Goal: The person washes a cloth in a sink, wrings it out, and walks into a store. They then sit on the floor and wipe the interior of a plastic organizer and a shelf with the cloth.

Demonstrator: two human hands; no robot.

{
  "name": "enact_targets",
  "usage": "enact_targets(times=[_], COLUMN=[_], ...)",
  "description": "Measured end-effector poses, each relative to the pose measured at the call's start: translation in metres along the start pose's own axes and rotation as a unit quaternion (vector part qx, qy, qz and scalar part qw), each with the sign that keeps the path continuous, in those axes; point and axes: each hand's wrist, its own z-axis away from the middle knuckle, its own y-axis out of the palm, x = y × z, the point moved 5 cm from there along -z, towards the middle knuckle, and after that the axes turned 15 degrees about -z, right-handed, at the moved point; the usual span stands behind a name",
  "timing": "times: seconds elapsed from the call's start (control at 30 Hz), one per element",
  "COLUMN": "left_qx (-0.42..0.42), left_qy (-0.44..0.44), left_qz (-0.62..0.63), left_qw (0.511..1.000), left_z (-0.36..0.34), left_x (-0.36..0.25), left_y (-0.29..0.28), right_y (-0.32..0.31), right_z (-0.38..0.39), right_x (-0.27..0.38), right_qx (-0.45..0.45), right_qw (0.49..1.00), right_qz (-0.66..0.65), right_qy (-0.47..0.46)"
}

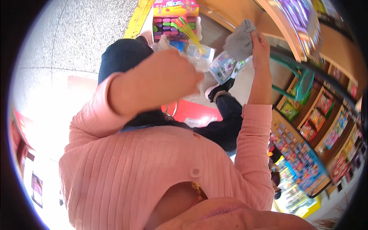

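My right hand is closed on a grey cloth, bunched up and hanging to the left of the fingers. My left hand is curled into a fist in front of my body, somewhat blurred; whatever may be inside it is hidden. Crinkled clear plastic shows just beyond this hand. A flat blue printed package lies below the cloth. Farther off stands an open display box with rows of pink, green and purple items. A bunch of thin yellow-green straws with coloured tips rests across it.
Between my legs is a red surface. Wooden shelves with colourful packets stand at the right, a green plastic chair or stool beside them. A curved wooden counter edge is at the upper right. A yellow strip borders the speckled floor.
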Motion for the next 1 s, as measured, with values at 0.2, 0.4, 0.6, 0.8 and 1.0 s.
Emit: enact_targets(times=[0.2,0.4,0.6,0.8,1.0], left_qx=[-0.067,-0.051,-0.061,-0.074,-0.118], left_qy=[-0.051,-0.129,-0.201,-0.238,-0.275], left_qz=[0.100,0.150,0.218,0.394,0.519], left_qw=[0.991,0.979,0.953,0.884,0.800], left_z=[-0.011,-0.002,0.009,0.008,-0.003], left_x=[0.009,0.003,0.009,-0.008,-0.039], left_y=[0.009,0.015,0.043,0.097,0.105], right_y=[-0.005,-0.038,-0.059,-0.086,-0.120], right_z=[0.139,0.182,0.203,0.188,0.184], right_x=[0.051,0.068,0.087,0.076,0.067], right_qx=[0.055,0.095,0.124,0.258,0.139], right_qw=[0.913,0.877,0.809,0.706,0.725], right_qz=[-0.389,-0.468,-0.567,-0.651,-0.665], right_qy=[0.112,-0.053,-0.094,-0.103,-0.115])
